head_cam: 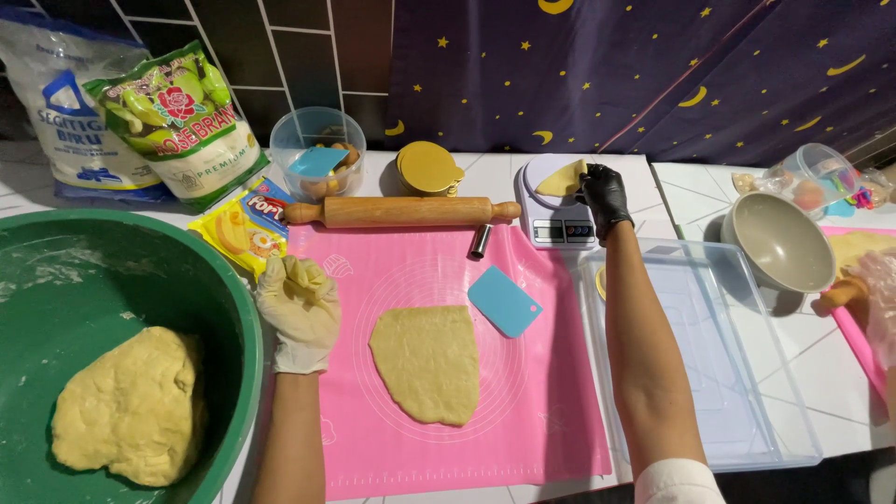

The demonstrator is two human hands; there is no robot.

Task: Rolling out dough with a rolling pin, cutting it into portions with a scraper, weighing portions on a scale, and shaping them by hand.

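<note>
- Pale yellow dough wedge (561, 178), soft and matte, lying on white kitchen scale (553, 227).
- Black-gloved right hand (605, 196), fingers pinched on wedge's edge.
- White-gloved left hand (299, 308) curled loosely, resting on smooth pink mat (523, 373) beside flattened dough sheet (427, 362).

Three dough pieces (426, 362), two bowls (779, 245)

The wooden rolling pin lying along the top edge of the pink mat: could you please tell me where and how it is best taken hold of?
Grip the rolling pin by its two narrow end handles, coming down from above. It lies flat and crosswise, left handle beside the yellow packet, right handle by the kitchen scale. The thick middle would likely roll; the handles suit closed fingers.
</note>
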